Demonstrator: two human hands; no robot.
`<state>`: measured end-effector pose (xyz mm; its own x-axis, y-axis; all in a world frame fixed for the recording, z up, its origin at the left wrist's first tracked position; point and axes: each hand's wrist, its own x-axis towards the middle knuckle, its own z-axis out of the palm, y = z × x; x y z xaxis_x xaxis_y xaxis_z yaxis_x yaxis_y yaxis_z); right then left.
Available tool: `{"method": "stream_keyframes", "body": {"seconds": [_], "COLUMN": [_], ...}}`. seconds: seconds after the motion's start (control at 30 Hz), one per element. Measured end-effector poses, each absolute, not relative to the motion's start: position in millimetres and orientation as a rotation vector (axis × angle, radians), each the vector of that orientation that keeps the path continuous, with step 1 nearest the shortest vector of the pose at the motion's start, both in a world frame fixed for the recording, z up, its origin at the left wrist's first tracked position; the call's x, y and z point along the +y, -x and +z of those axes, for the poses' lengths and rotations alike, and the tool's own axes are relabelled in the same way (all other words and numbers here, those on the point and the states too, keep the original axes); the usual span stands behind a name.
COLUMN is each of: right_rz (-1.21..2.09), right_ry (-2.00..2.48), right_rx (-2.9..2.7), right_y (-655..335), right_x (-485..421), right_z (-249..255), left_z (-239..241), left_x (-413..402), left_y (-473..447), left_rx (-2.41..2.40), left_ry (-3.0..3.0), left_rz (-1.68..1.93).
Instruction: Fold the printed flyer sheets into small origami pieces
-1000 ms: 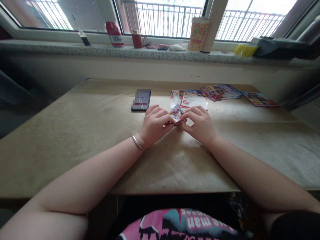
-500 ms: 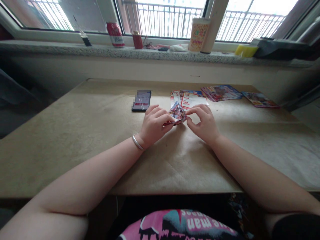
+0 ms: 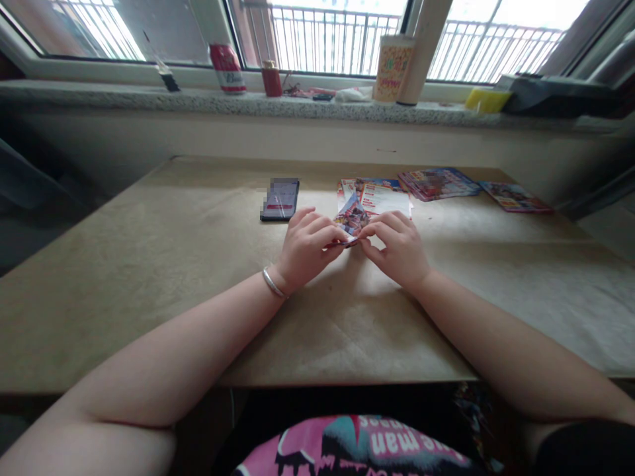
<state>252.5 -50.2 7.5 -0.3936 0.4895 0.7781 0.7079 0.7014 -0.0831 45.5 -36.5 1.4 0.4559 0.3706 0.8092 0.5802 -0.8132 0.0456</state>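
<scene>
A small folded piece of colourful printed paper [image 3: 351, 221] rests on the brown paper-covered table [image 3: 149, 264], pinched between both hands. My left hand [image 3: 305, 248], with a silver bracelet on its wrist, curls its fingers over the paper's left edge. My right hand [image 3: 397, 248] pinches the right side with thumb and fingertips, pressing it flat. Most of the paper is hidden beneath the fingers.
A dark phone [image 3: 280, 198] lies left of the hands. Printed leaflets [image 3: 384, 195] sit just behind, with more stacks [image 3: 439, 182] and another leaflet [image 3: 516, 197] to the right. The windowsill carries a red can [image 3: 227, 66], a small red container [image 3: 271, 78], a patterned cup [image 3: 391, 67] and a yellow object [image 3: 487, 99].
Half a second ago the right hand had drawn back and the paper stood up as a raised flap. Now the right hand is back on it and the paper is pressed lower.
</scene>
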Motion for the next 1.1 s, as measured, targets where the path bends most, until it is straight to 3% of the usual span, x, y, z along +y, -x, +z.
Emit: {"method": "stream_keyframes", "body": {"seconds": [0.47,0.77,1.1], "right_rz": [-0.180,0.616,1.007], "right_ry": [0.877,0.956,1.092], "right_rx": [-1.968,-1.577,-1.453], "right_y": [-262.1,-260.9,-270.4], "right_x": [-44.7,-36.8,-26.9], "right_z": [4.9,-8.7,-11.1], "left_z": [-2.3,-5.5,-4.3], "left_x": [-28.9,-28.7,-28.7], "left_y": [-39.4,-36.5,-34.2], "left_rx": [-0.942,-0.850,-0.755], "left_ry": [2.462,2.345,2.710], "left_rz": [-1.573,-1.537,-1.185]}}
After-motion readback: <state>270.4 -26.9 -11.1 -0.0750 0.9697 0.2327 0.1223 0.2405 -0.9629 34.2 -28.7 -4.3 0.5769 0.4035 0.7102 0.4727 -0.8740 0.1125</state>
